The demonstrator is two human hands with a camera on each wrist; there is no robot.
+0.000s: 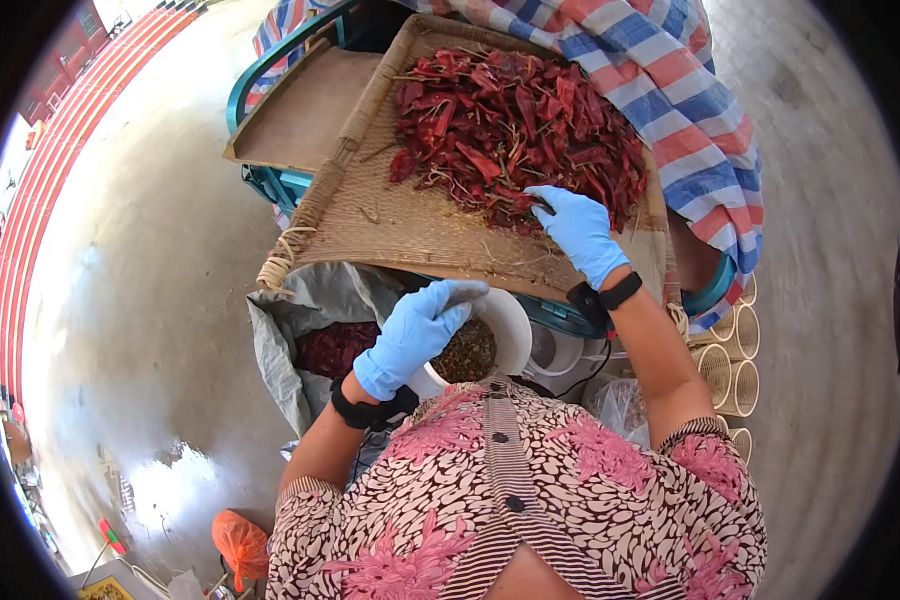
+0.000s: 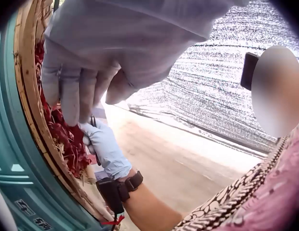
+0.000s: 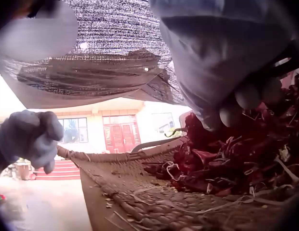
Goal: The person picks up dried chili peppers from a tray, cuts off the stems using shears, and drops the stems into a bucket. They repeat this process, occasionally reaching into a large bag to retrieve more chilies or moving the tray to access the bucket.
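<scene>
A heap of dried red chillies (image 1: pixel 520 120) covers the far part of a woven tray (image 1: pixel 420 225). My right hand (image 1: pixel 577 230), in a blue glove, is at the heap's near edge. Its curled fingers grip a slim dark tool (image 2: pixel 93 120), mostly hidden by the hand; its kind cannot be made out. My left hand (image 1: pixel 415 335), gloved too, hovers over a white bucket (image 1: pixel 516 335) with brownish-green bits inside. The left fingers (image 2: pixel 70 96) are extended, grey at the tips, and nothing shows between them.
A grey sack (image 1: pixel 275 335) holding dark red chilli pieces (image 1: pixel 335 348) stands left of the bucket. The tray lies across a teal chair (image 1: pixel 240 100) and another support draped with checked cloth (image 1: pixel 660 60). Woven cylindrical baskets (image 1: pixel 740 385) stand at right; an orange bag (image 1: pixel 240 545) is lower left.
</scene>
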